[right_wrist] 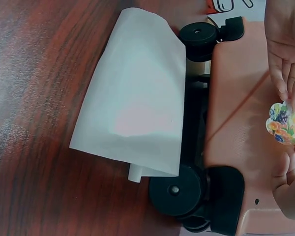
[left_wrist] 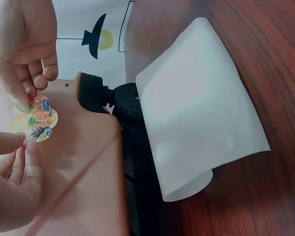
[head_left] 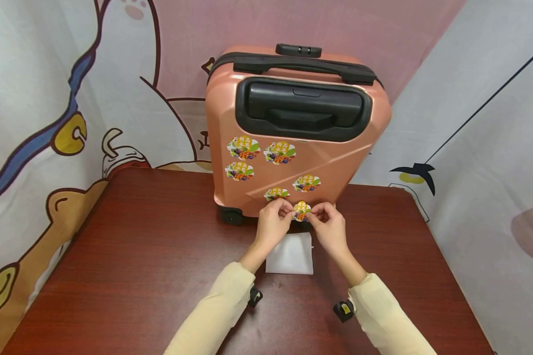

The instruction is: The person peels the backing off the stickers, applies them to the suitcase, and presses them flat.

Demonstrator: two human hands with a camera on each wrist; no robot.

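Observation:
A pink hard-shell suitcase (head_left: 351, 153) stands upright, with several fruit-print stickers (head_left: 280, 153) on its face. Low in front of that face, my left hand (head_left: 273, 222) pinches the left edge of another fruit sticker (head_left: 302, 211) between thumb and fingers. The opposite edge is pinched by my right hand (head_left: 330, 229). In the left wrist view the scalloped sticker (left_wrist: 43, 118) is stretched flat between both hands, overlapping the suitcase shell (left_wrist: 83, 167). The right wrist view shows the same sticker (right_wrist: 280, 123) at its right side, partly covered by fingers.
On the dark red wooden table (head_left: 160, 266), a white sheet of paper (head_left: 289, 259) with a curled edge lies beneath my wrists, close to the suitcase wheels (right_wrist: 177, 189). A cartoon-printed cloth (head_left: 182, 49) hangs behind the suitcase and along both sides.

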